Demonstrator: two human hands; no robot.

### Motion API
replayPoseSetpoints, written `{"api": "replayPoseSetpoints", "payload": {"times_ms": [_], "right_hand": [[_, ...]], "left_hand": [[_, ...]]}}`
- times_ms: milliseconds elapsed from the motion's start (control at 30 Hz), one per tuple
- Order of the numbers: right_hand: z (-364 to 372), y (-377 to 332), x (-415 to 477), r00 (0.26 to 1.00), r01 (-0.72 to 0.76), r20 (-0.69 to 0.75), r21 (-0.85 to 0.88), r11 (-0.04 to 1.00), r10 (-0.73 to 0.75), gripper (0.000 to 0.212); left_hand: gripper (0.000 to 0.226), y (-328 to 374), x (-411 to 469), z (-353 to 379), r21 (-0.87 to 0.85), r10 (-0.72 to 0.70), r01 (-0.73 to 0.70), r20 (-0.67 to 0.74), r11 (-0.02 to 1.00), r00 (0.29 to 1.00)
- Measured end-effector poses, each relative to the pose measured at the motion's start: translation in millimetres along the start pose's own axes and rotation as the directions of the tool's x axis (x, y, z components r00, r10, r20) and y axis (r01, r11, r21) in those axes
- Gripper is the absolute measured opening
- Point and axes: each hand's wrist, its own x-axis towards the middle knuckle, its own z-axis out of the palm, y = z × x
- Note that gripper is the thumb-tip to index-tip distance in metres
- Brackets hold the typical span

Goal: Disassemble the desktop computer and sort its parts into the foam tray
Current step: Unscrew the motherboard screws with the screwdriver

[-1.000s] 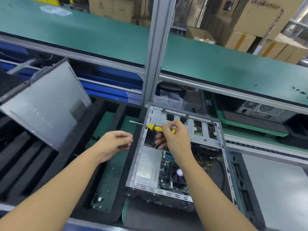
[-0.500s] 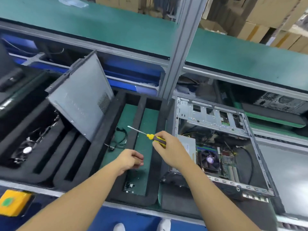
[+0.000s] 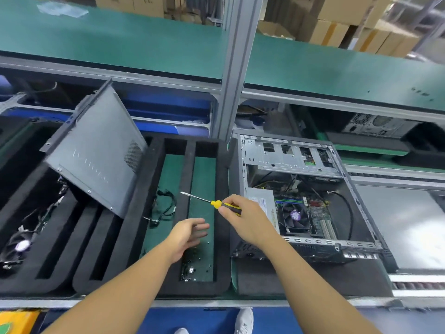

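Observation:
The open desktop case (image 3: 289, 153) lies on its side at centre right, showing its power supply (image 3: 261, 200), fan and motherboard (image 3: 313, 218). Left of it sits the black foam tray (image 3: 134, 213) with long compartments. My right hand (image 3: 245, 220) grips a yellow-and-black screwdriver (image 3: 212, 202), its tip pointing left over the tray. My left hand (image 3: 187, 233) hovers with fingers spread over the tray's rightmost compartment, where several small screws (image 3: 192, 268) lie. A grey side panel (image 3: 96, 157) leans upright in the tray. Black cables (image 3: 166, 206) lie in the neighbouring compartment.
A grey aluminium post (image 3: 236, 68) rises behind the tray. A green shelf (image 3: 120, 39) runs across above. Another fan with wires (image 3: 21, 244) lies in a tray at far left. A second computer (image 3: 375, 125) sits at back right. Cardboard boxes (image 3: 337, 22) stand beyond.
Both hands moved left from the case to above the tray's right compartment. My left hand went from loosely closed to fingers spread. The camera view shifted leftwards.

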Motion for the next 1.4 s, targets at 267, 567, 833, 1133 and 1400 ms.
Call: {"api": "replayPoseSetpoints", "payload": {"times_ms": [267, 567, 833, 1133, 1400], "right_hand": [[-36.5, 20.8, -13.2, 0.985, -0.06, -0.141, 0.259, 0.964, 0.1, 0.014], [-107.3, 78.5, -37.5, 0.865, -0.116, -0.417, 0.375, 0.92, 0.279, 0.014], [-166.0, 139.5, -34.9, 0.835, -0.11, -0.47, 0.365, 0.925, 0.285, 0.005], [-192.7, 174.0, 7.2, 0.933, -0.1, -0.331, 0.143, 0.985, 0.142, 0.024], [-181.5, 171.5, 25.4, 0.98, 0.062, -0.191, 0.054, 0.997, -0.05, 0.02]], "left_hand": [[0.028, 55.8, -5.3, 61.4, -0.009, 0.382, -0.388, -0.158, 0.922, 0.911], [0.024, 91.4, -6.9, 153.1, 0.451, 0.764, -0.715, 0.106, 0.533, 0.636], [0.02, 101.2, 25.7, 217.8, 0.733, 0.615, -0.558, 0.244, 0.389, 0.75], [0.021, 118.9, 64.8, 230.9, 0.998, 0.347, -0.043, 0.028, 0.037, 0.937], [0.046, 128.7, 71.7, 235.0, 0.991, -0.018, -0.027, 0.03, 0.131, 0.999]]}}
